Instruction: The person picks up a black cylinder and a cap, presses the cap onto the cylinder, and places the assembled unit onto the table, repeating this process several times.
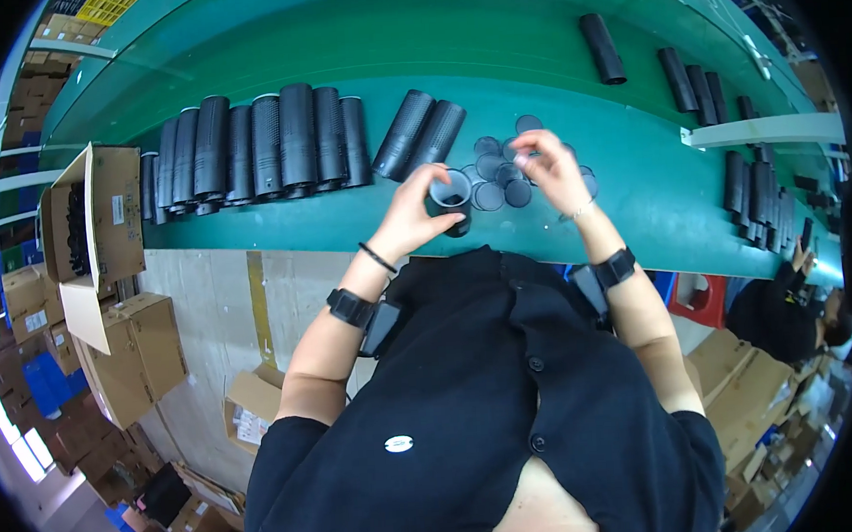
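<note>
My left hand (410, 216) is wrapped round a black tube (456, 224), whose round open end faces up toward me. Just to the right lies a loose cluster of flat, dark round discs (517, 194) on the green table. Over this cluster my right hand (556, 174) has its thumb and fingers drawn together. Whether a disc is in that pinch I cannot make out. Beyond my left hand, two black perforated tubes (405, 132) lie side by side, touching each other.
A long row of black tubes (297, 138) lies on the green table (511, 50) to the left. More tubes (698, 93) are at the right. An open cardboard box (115, 215) stands at the table's left end. A co-worker (785, 315) is at the far right.
</note>
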The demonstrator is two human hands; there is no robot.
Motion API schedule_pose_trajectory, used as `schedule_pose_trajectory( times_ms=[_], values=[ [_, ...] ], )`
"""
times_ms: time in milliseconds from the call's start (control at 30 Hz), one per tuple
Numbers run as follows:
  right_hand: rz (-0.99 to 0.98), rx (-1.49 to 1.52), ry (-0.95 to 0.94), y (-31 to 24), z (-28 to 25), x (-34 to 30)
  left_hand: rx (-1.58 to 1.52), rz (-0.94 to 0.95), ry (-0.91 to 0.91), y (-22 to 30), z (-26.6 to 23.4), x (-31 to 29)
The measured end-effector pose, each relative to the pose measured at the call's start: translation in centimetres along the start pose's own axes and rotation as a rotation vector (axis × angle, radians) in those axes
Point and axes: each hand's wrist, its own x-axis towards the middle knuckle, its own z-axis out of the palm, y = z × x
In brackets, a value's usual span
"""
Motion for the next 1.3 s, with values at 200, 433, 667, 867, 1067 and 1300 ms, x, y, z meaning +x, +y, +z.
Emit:
schedule_pose_trajectory(
  times_ms=[200, 433, 667, 867, 1067, 1300],
  values=[
    [-0.090, -0.844, -0.029, 7.1, -2.3, 3.1, -0.145, -0.014, -0.086, -0.1, -0.2, 1.3],
    [0.018, -1.072, 0.030, 9.7, 4.6, 7.2, -0.238, -0.092, 0.028, -0.5, 2.5, 0.7],
    [-0.136, -0.945, 0.080, 9.3, 3.1, 5.5, -0.432, -0.300, 0.072, -0.9, 3.0, 0.5],
    [-0.375, -0.777, 0.219, 6.7, 1.0, 3.9, -0.440, -0.244, 0.030, -0.6, 3.4, 1.5],
    [-0.146, -0.129, 0.070, 0.6, -0.1, 1.2, -0.511, -0.230, -0.238, 0.8, 2.9, 3.3],
    [0.272, 1.105, -0.445, 1.9, -1.8, -1.4, -0.678, -0.239, -0.290, 4.4, 2.8, 3.7]
  ],
)
